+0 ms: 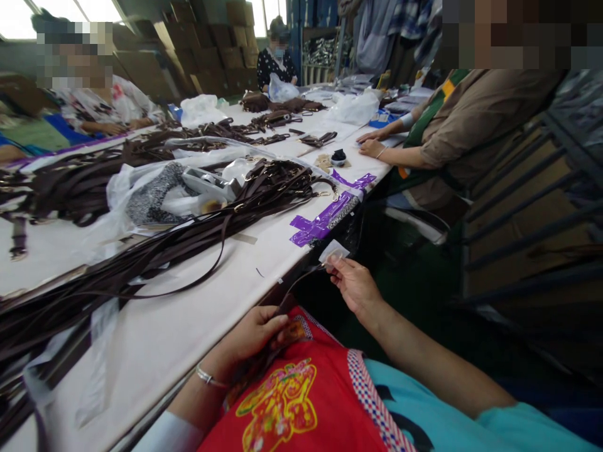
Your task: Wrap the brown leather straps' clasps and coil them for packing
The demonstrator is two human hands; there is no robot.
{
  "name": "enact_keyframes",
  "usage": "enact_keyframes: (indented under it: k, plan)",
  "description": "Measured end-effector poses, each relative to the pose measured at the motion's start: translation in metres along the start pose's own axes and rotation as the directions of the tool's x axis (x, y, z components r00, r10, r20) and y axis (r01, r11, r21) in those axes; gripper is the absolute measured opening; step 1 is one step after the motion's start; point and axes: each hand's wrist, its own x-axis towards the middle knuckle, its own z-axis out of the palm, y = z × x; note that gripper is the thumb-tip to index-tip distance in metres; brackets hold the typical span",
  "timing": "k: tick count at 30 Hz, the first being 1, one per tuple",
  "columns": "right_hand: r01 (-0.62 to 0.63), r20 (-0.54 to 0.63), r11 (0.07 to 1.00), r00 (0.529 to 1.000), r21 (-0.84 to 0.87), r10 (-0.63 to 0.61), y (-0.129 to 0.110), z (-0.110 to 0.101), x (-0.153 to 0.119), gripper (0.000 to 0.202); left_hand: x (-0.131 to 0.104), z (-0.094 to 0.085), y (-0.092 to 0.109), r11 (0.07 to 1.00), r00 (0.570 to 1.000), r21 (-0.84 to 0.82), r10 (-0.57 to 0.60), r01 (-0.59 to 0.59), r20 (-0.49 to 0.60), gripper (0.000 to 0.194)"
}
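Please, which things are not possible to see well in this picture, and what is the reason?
- White piece, head view: the right hand's fingers cover part; its material is unclear.
- Strap's lower end, head view: hidden at the left hand.
- Strap pile, head view: cut off by the left edge.
- Far person's work, head view: too small.

SITE: workshop or small factory floor | WORK SURFACE: long white table (pixel 268 260) is bearing heaps of dark straps (pixel 188 232) with metal fittings | PERSONNEL: several people (pixel 277 63) are occupying positions around the table | STORAGE: cardboard boxes (pixel 207 47) are standing stacked behind; metal-barred rack (pixel 518 194) is standing at right
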Motion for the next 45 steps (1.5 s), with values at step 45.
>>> enact_keyframes:
  k: [45]
  plan:
    - [0.576,0.493,0.502,0.816,-0.645,-0.303,0.023,-0.014,-0.031,0.044,0.037,0.042,0.058,1.000,0.996,0.025,0.011,-0.009,-0.084,0.038]
